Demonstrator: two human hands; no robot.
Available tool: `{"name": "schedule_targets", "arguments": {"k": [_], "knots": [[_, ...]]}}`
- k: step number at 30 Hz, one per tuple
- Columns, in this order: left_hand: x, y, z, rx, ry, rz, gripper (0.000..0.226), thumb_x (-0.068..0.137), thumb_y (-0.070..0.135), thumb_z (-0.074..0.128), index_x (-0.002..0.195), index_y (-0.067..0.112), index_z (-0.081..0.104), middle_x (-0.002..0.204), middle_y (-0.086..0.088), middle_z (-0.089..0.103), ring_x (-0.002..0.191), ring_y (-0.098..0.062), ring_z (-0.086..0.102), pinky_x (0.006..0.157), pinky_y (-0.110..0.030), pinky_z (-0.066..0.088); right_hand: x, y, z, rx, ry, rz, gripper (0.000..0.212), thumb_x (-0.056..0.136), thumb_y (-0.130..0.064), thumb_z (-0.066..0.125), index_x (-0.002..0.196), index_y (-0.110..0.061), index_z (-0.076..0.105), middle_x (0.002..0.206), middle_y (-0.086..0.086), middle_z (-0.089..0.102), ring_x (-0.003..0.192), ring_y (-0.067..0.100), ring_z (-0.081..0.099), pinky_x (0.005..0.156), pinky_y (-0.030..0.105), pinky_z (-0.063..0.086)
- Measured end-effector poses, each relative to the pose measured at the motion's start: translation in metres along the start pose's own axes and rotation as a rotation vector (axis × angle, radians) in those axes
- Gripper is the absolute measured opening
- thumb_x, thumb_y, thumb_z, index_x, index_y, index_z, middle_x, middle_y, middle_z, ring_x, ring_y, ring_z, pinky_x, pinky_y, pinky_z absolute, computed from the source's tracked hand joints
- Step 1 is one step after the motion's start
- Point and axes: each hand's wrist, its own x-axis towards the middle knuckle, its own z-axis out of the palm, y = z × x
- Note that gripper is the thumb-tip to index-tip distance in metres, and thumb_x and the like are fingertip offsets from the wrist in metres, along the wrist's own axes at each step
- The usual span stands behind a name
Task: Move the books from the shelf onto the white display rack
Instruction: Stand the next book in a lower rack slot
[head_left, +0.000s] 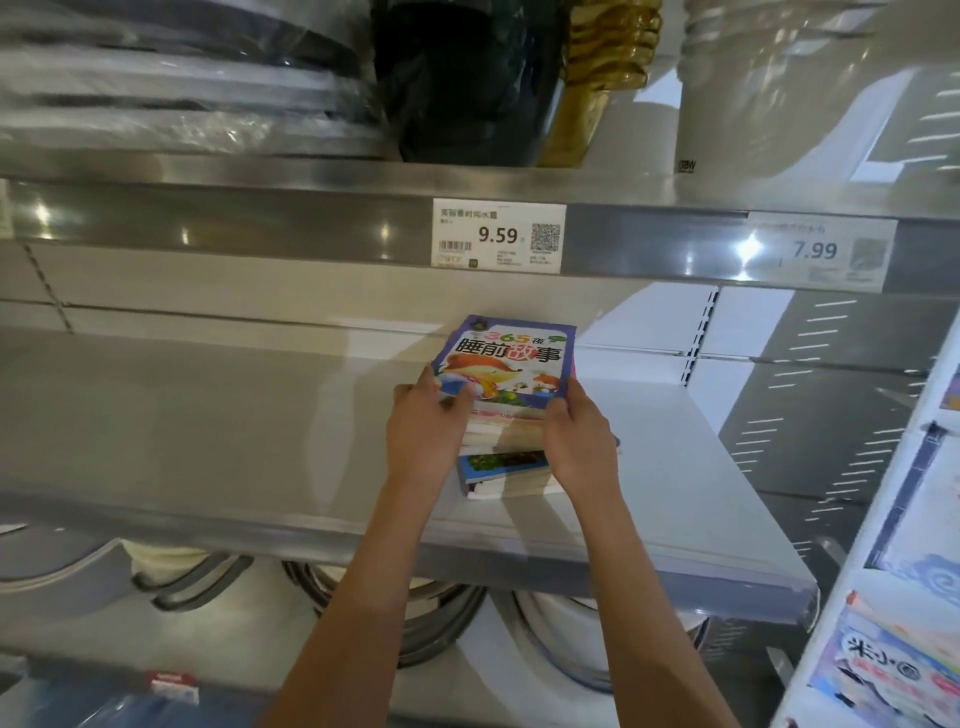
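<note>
The grey metal shelf (208, 415) fills most of the head view, its flat board running from the left edge to a front lip low on the right. Above it sits a second shelf level (311, 176) carrying plastic-wrapped flat goods (171, 88), a black container (467, 88), a gold-coloured stack (602, 78) just beside it and a white tub (743, 104) further right. Below the main board, round grey and white rimmed items (441, 623) stand on edge.

At the right border rises the white display rack (883, 519), tilted in the wide-angle view, with colourful book covers (898, 670) already in its lower pocket.

On the main shelf, right of centre, lies a stack of books (506, 441). Its upper part is raised at the near edge and skewed against the lower books (506, 475), which lie flat on the board. The top book (511, 358) has a purple border, large Chinese lettering with "365" and a cartoon fox.

Both forearms reach up from the bottom of the view. The left hand (423, 431) has its grip clenched on the left side of the upper books, thumb on the cover. The right hand (576, 441) grasps the right side likewise, fingers hidden under the books.

2 price tags sit on the upper shelf's front rail: 1 reads 9.59 (498, 236), the other, blurred, 7.99 (818, 252).
</note>
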Motion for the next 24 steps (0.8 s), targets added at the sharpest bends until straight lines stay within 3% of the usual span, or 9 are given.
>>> {"name": "schedule_targets", "arguments": {"k": [4, 6, 9, 11, 14, 18, 21, 24], "knots": [[-0.016, -0.002, -0.005, -0.014, 0.019, 0.007, 0.053, 0.084, 0.07, 0.055, 0.12, 0.031, 0.058, 0.105, 0.0, 0.069, 0.084, -0.013, 0.069, 0.072, -0.032, 0.061, -0.012, 0.002, -0.003, -0.021, 0.042, -0.037, 0.032, 0.102, -0.036, 0.046, 0.129, -0.018, 0.053, 0.121, 0.005, 0.065, 0.093, 0.014, 0.059, 0.061, 0.016, 0.04], [-0.024, -0.002, -0.009, -0.038, 0.022, 0.003, 0.05, 0.082, 0.069, 0.06, 0.117, 0.032, 0.06, 0.102, 0.001, 0.069, 0.08, -0.012, 0.07, 0.07, -0.033, 0.062, -0.021, 0.002, -0.008, 0.019, 0.058, -0.056, 0.03, 0.101, -0.033, 0.052, 0.126, -0.017, 0.056, 0.117, 0.004, 0.067, 0.09, 0.012, 0.059, 0.064, 0.016, 0.044], [-0.035, -0.002, -0.012, -0.071, 0.018, -0.011, 0.052, 0.082, 0.063, 0.067, 0.121, 0.03, 0.06, 0.106, 0.002, 0.065, 0.086, -0.013, 0.069, 0.073, -0.035, 0.062, -0.031, 0.006, -0.016, 0.042, 0.074, -0.06, 0.027, 0.099, -0.029, 0.056, 0.124, -0.018, 0.058, 0.116, 0.002, 0.069, 0.09, 0.012, 0.06, 0.076, 0.027, 0.051], [-0.04, -0.002, -0.016, -0.125, 0.01, -0.016, 0.05, 0.082, 0.058, 0.07, 0.121, 0.027, 0.06, 0.108, 0.002, 0.062, 0.09, -0.014, 0.069, 0.075, -0.036, 0.062, -0.035, 0.01, -0.018, 0.072, 0.077, -0.052, 0.026, 0.098, -0.028, 0.058, 0.123, -0.02, 0.059, 0.114, 0.0, 0.069, 0.091, 0.013, 0.062, 0.074, 0.024, 0.05], [-0.037, -0.003, -0.021, -0.246, -0.006, -0.045, 0.039, 0.087, 0.047, 0.07, 0.118, 0.025, 0.062, 0.109, 0.0, 0.063, 0.087, -0.012, 0.07, 0.072, -0.032, 0.062, -0.038, 0.012, -0.02, 0.129, 0.08, -0.042, 0.026, 0.097, -0.025, 0.06, 0.123, -0.021, 0.06, 0.112, -0.003, 0.069, 0.092, 0.012, 0.064, 0.068, 0.016, 0.047], [-0.023, 0.003, -0.022, -0.277, -0.115, -0.041, 0.026, 0.095, 0.04, 0.064, 0.115, 0.027, 0.058, 0.102, 0.009, 0.066, 0.071, -0.002, 0.066, 0.051, -0.01, 0.049, -0.028, 0.003, -0.024, 0.182, 0.027, 0.0, 0.023, 0.096, -0.015, 0.058, 0.117, -0.024, 0.056, 0.107, -0.006, 0.065, 0.086, 0.007, 0.063, 0.067, 0.017, 0.048], [-0.022, 0.006, -0.021, -0.321, -0.172, -0.023, 0.03, 0.096, 0.037, 0.062, 0.124, 0.026, 0.056, 0.104, 0.009, 0.065, 0.069, 0.0, 0.065, 0.05, -0.011, 0.05, -0.017, -0.003, -0.023, 0.12, -0.007, 0.03, 0.027, 0.097, -0.025, 0.058, 0.123, -0.02, 0.056, 0.112, -0.004, 0.066, 0.092, 0.013, 0.063, 0.077, 0.026, 0.052], [-0.028, 0.003, -0.02, -0.366, -0.169, -0.033, 0.032, 0.095, 0.038, 0.064, 0.124, 0.025, 0.057, 0.11, 0.004, 0.07, 0.077, -0.006, 0.07, 0.053, -0.013, 0.054, -0.018, -0.001, -0.019, 0.038, 0.007, 0.013, 0.032, 0.096, -0.035, 0.061, 0.123, -0.019, 0.055, 0.107, -0.006, 0.064, 0.089, 0.012, 0.062, 0.072, 0.023, 0.05]]}}
